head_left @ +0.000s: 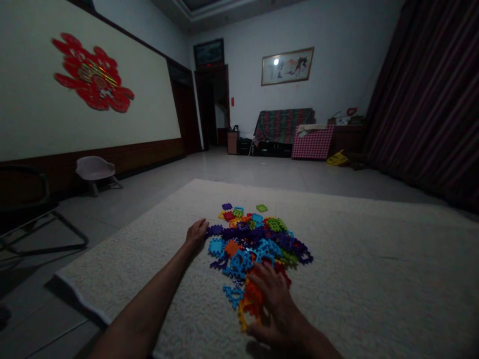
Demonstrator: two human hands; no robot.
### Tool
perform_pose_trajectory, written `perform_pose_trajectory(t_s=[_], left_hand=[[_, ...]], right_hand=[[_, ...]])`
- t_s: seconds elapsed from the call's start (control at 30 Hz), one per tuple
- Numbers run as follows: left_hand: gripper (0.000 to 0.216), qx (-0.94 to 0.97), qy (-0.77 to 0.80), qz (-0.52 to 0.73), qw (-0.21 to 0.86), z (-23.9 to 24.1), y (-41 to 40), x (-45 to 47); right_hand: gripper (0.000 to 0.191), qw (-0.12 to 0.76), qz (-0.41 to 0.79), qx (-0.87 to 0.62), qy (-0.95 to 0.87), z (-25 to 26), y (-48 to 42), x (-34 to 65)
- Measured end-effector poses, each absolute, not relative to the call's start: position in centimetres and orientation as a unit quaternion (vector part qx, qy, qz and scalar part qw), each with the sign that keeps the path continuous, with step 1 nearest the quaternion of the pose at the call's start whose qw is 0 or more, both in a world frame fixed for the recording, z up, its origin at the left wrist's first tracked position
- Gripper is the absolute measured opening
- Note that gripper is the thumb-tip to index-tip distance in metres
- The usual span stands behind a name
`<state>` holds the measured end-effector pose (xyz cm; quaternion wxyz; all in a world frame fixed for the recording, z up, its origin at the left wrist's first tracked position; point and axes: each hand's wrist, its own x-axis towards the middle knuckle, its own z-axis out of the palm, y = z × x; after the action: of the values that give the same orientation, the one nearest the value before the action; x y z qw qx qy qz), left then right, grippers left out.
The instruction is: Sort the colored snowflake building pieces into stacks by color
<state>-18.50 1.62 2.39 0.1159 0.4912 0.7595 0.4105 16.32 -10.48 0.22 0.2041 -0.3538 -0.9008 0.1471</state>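
Note:
A heap of colourful plastic interlocking pieces (258,244) with toothed edges lies on a pale textured mat. My left hand (197,232) is at the heap's left side, its fingers closed at the end of a purple piece (215,230); a row of dark purple pieces continues right from there. My right hand (276,305) reaches over the near end of the heap with fingers and thumb apart, touching orange pieces (253,297) and partly covering them. A yellow piece (243,319) shows near its thumb. Left of these lies a light blue triangular frame piece (233,295).
The mat (355,259) spreads across the tiled floor. A small pale chair (96,168) and a metal-framed chair (45,234) stand at left. Against the far wall is a cloth-covered piece of furniture (284,124); a dark curtain (422,109) hangs at right.

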Motion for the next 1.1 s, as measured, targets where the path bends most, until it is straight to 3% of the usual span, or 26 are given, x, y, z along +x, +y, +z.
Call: perform_pose_trajectory(t_s=[0.17, 0.5, 0.83, 1.1], left_hand=[[0.034, 0.524, 0.73, 0.411, 0.153, 1.1, 3.6, -14.3], [0.033, 0.524, 0.696, 0.446, 0.203, 1.4, 5.5, -9.6], [0.038, 0.531, 0.648, 0.49, 0.24, 2.4, 9.3, -6.1], [0.037, 0.563, 0.597, 0.513, 0.252, 5.7, 11.6, -4.6]], right_hand=[[0.085, 0.154, 0.152, -0.379, -0.9, -0.6, -10.7, 14.8], [0.049, 0.213, 0.068, -0.407, -0.886, 1.5, -6.9, 15.3], [0.044, 0.293, -0.014, -0.477, -0.829, 2.1, 1.6, 16.6], [0.047, 0.374, 0.054, -0.532, -0.758, 3.6, 9.6, 16.6]])
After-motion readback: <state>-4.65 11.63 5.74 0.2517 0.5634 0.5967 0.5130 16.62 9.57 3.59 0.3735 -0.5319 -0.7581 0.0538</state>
